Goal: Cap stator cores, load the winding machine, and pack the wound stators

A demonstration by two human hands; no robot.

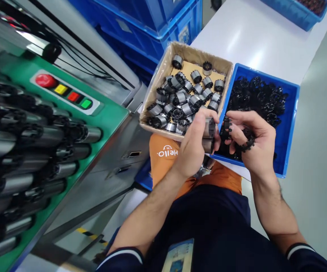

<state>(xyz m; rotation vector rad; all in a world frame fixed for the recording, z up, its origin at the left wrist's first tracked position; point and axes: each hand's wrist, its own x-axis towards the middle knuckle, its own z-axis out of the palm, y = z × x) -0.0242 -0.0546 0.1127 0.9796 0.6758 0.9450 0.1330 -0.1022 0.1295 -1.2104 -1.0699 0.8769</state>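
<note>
My left hand [195,141] is closed around two silver metal cylinders [208,128], one beside the other, above the near edge of the cardboard box [146,122]. To its right, my right hand [258,138] holds black toothed plastic rings [247,139], with one at the fingertips facing the cylinders. A small gap shows between the two hands. Many silver cylinders with black toothed ends [187,109] lie in the lined box. Under my right hand stands a blue tray [289,139] full of loose black rings [256,98].
At the left is a green machine bed [112,113] bearing rows of metal cylinders [42,138] and a button panel [65,92]. Blue crates [163,37] are stacked behind the box. Another blue container [302,19] sits on the white table [245,34].
</note>
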